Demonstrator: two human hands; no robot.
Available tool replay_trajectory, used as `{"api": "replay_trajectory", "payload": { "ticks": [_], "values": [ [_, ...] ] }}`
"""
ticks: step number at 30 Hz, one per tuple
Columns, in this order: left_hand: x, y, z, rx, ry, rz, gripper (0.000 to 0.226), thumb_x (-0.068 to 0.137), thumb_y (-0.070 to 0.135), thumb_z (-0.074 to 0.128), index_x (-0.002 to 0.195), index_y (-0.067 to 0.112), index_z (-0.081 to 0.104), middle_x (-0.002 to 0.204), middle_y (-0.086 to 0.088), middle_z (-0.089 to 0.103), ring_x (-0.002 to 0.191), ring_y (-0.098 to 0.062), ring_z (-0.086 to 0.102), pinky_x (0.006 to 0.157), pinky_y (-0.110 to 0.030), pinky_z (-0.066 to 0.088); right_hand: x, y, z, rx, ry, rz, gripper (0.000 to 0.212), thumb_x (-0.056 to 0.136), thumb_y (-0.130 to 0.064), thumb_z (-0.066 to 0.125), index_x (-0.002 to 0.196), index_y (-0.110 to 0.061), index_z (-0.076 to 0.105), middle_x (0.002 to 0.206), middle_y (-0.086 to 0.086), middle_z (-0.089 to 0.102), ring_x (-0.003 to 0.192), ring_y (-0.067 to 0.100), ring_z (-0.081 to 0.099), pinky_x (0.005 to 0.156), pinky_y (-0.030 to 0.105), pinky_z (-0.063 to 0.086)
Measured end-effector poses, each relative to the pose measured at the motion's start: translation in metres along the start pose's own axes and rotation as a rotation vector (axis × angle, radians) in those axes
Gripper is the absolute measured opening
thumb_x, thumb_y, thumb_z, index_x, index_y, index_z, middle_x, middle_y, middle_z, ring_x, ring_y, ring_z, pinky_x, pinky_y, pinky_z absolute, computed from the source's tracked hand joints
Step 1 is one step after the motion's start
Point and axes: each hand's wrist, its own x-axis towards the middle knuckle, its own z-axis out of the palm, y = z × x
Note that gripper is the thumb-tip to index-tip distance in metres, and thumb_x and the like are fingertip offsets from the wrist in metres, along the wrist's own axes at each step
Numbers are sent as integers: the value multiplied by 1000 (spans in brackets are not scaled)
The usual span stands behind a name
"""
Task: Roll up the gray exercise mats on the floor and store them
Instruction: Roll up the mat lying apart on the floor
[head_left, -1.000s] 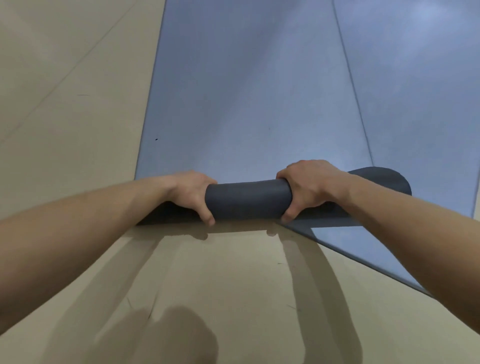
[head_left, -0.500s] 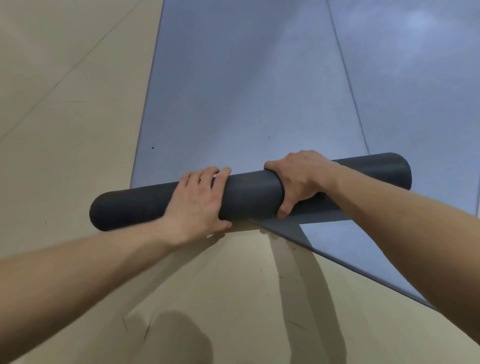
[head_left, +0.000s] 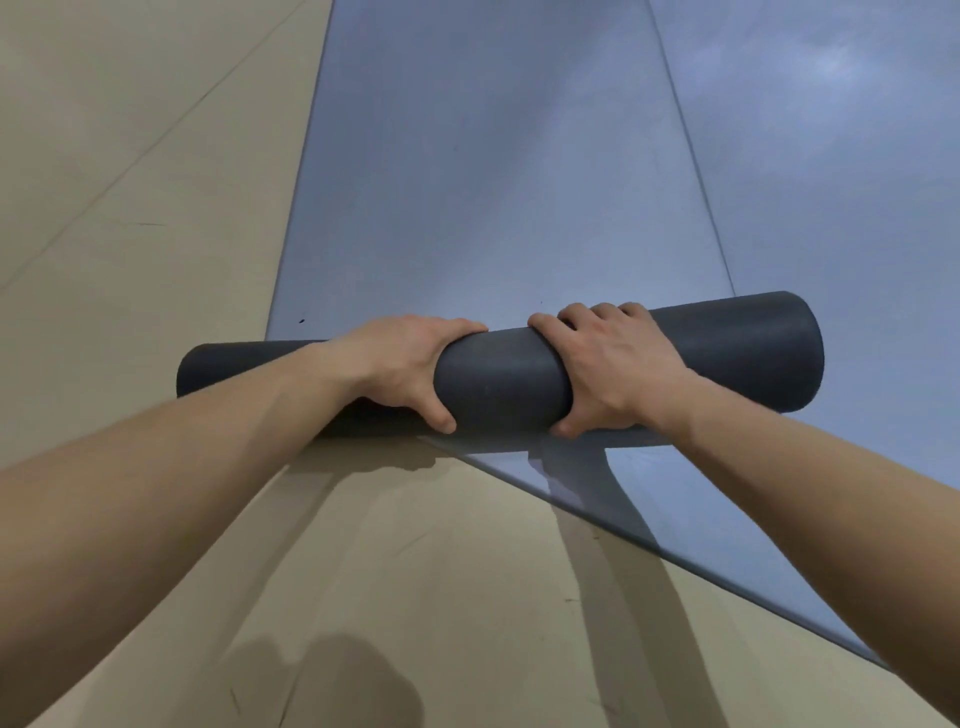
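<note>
Status: rolling of the first mat is under way, at an early stage by my estimate.

Roll (head_left: 501, 387): a dark gray cylinder lying crosswise on the near end of the first mat (head_left: 467, 171). Only a short length appears wound in. The flat run of this mat stretches away from the roll and out of the top of the view, so its far end cannot be seen.

Left hand (head_left: 410, 366): wrapped over the roll left of centre, fingers curled over the top, thumb tucked against the near underside.
Right hand (head_left: 615, 364): same clasp just right of centre, fingertips over the far side, thumb low on the near side. The hands are near each other, with a bare stretch of roll between them.

Alignment: the roll's left end overhangs the mat's left edge above the beige floor (head_left: 145, 234). Its right end lies over the second mat (head_left: 810, 156), which is flat beside the first, the two meeting along a straight seam. A near corner of gray sheet reaches toward the viewer below the roll. Judgement: the roll sits shifted or slightly skewed and may need squaring.

Done: the first turns of one mat.
Left: most of the first mat, the whole second mat, and storing both. No storage place is in view.
</note>
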Motion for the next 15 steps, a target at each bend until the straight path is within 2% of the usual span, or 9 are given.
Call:
{"api": "replay_trajectory", "payload": {
  "ticks": [3, 5, 7, 10, 13, 15],
  "values": [
    [-11, 6, 29, 279, 294, -76, 121, 62, 79, 72, 159, 27, 21, 153, -3, 42, 137, -29, 44, 119, -49, 30, 16, 10, -12, 100, -117, -6, 115, 55, -81, 76, 149, -37, 27, 133, -1, 54, 116, 29, 58, 99, 47, 47],
    [-19, 11, 54, 331, 399, -125, 120, 62, 77, 73, 155, 24, 18, 149, -8, 43, 134, -33, 45, 117, -54, 31, 26, 14, -16, 144, -184, -6, 117, 54, -81, 78, 150, -38, 27, 132, -2, 54, 115, 27, 58, 99, 47, 48],
    [-15, 7, 59, 329, 390, -123, 118, 60, 77, 72, 152, 26, 19, 145, -6, 46, 127, -32, 51, 111, -50, 38, 27, 14, -12, 128, -176, 4, 121, 54, -82, 77, 153, -37, 24, 139, 0, 51, 122, 29, 54, 105, 49, 44],
    [3, -6, 32, 173, 267, -68, 116, 54, 78, 69, 151, 33, 26, 136, 3, 52, 114, -25, 58, 100, -43, 47, 11, 5, 9, 25, 37, 75, 123, 56, -83, 71, 155, -29, 22, 147, 6, 45, 130, 33, 47, 113, 56, 32],
    [15, -14, 7, 64, 117, -45, 118, 52, 79, 73, 152, 38, 26, 135, 9, 54, 117, -22, 57, 99, -43, 50, 4, -1, 23, -46, 124, 90, 117, 58, -75, 74, 152, -25, 24, 139, 8, 50, 121, 34, 52, 105, 56, 37],
    [15, -11, 10, 138, 164, -61, 120, 55, 80, 72, 155, 33, 25, 141, 5, 53, 127, -24, 53, 110, -45, 41, 12, 5, 14, -43, 97, 69, 109, 58, -70, 74, 146, -27, 28, 130, 6, 54, 111, 33, 56, 98, 52, 42]
  ]
}}
